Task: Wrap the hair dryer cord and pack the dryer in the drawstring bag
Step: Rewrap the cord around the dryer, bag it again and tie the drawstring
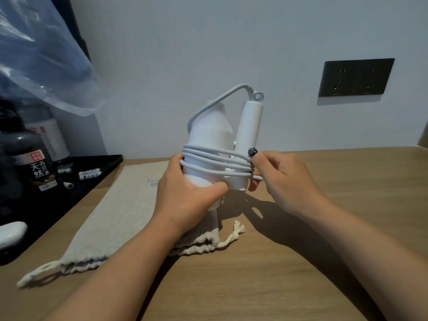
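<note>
Cord [215,156] coils cross the folded hair dryer [212,144], held upright in my left hand [185,193]; my right hand [281,179] pinches the cord's loose end. Drawstring bag [115,212] lies flat underneath, mouth toward me.

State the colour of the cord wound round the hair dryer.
Pale grey-white, close to the white hair dryer; the cord shows best in the head view.
</note>
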Available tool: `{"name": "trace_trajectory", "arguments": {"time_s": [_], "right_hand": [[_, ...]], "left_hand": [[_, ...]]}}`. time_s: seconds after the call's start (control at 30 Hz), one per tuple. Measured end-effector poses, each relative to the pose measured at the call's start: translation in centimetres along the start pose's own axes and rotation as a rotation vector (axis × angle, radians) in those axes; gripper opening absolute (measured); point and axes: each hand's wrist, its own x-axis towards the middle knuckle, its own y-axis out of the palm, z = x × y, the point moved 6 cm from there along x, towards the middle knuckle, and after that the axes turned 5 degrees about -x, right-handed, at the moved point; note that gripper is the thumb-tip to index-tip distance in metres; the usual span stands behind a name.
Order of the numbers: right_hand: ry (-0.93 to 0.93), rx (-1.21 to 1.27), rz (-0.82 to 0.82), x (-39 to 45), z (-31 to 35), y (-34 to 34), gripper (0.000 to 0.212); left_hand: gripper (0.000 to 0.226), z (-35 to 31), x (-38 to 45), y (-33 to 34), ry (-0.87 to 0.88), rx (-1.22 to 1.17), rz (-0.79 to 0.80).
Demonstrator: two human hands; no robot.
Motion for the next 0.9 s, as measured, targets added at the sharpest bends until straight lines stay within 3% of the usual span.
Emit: {"name": "trace_trajectory", "arguments": {"time_s": [0.13, 0.3, 0.5, 0.7, 0.9], "right_hand": [[0.1, 0.148, -0.037, 0.4, -0.2, -1.2, 0.013], [0.183, 0.458, 0.08, 0.2, 0.2, -1.3, 0.02], [0.142, 0.431, 0.146, 0.1, 0.6, -1.5, 0.016], [0.025, 0.363, 0.056, 0.1, 1.2, -1.9, 0.013], [-0.047, 0.562, 0.121, 0.0, 1.9, -2.0, 0.012]], "left_hand": [[0.062, 0.1, 0.3, -0.9, 0.007, -0.024, -0.079], [0.06, 1.6, 1.0, -1.9, -0.091, -0.11, -0.17], [0.061, 1.4, 1.0, -2.1, -0.085, -0.097, -0.203], [0.063, 1.8, 0.9, -2.0, -0.14, -0.14, -0.197], [0.054, 2.5, 1.1, -2.4, -0.212, -0.189, -0.206]]}}
